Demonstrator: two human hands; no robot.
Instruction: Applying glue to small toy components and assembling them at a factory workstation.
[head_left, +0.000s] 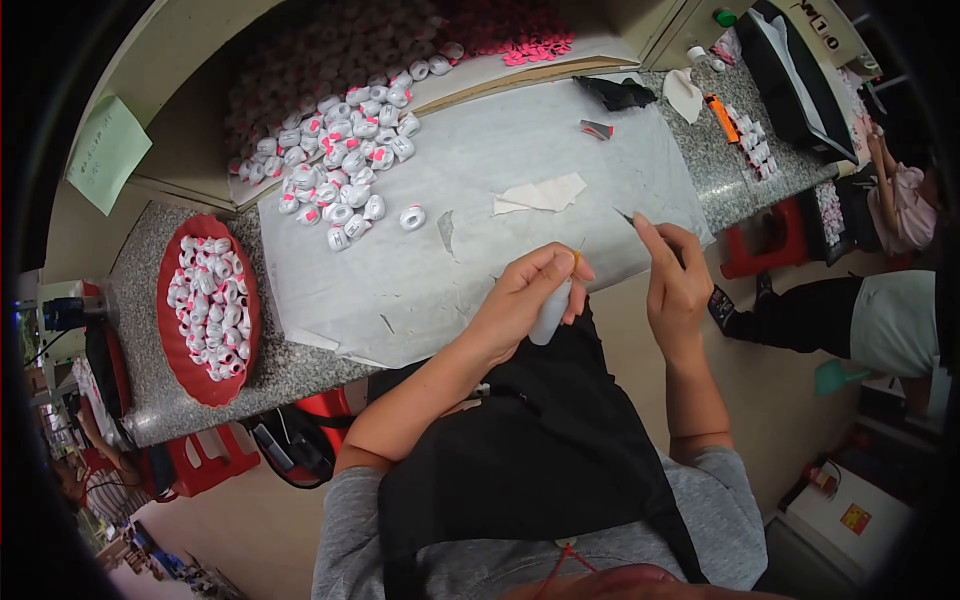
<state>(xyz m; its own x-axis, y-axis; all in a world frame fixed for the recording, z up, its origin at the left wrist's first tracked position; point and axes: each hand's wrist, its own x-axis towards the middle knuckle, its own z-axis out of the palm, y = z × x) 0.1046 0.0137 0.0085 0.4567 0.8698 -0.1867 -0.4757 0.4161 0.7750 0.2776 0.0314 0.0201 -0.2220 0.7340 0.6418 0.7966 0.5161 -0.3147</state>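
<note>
My left hand (515, 295) is closed around a small whitish squeeze bottle (550, 316) with a yellow collar and a thin needle tip pointing up. To its right, my right hand (682, 285) pinches a slim dark pointed tool (626, 217), its tip angled toward the upper left; most of it is hidden by the fingers. Both hands are raised near the front edge of a white paper sheet (400, 290). Beyond them lies a crumpled white paper piece (540, 195). One white ring-shaped piece (412, 217) sits apart from a heap of white pieces with pink parts (345, 165).
At left stands a red scalloped tray (168, 340) filled with similar pieces. Pink parts (537, 47) lie at the back of the shelf. A black cloth (615, 92), a grey-red clip-like object (597, 130), an orange tool (722, 118) and a black bin (795, 85) are at right. Co-workers sit on both sides.
</note>
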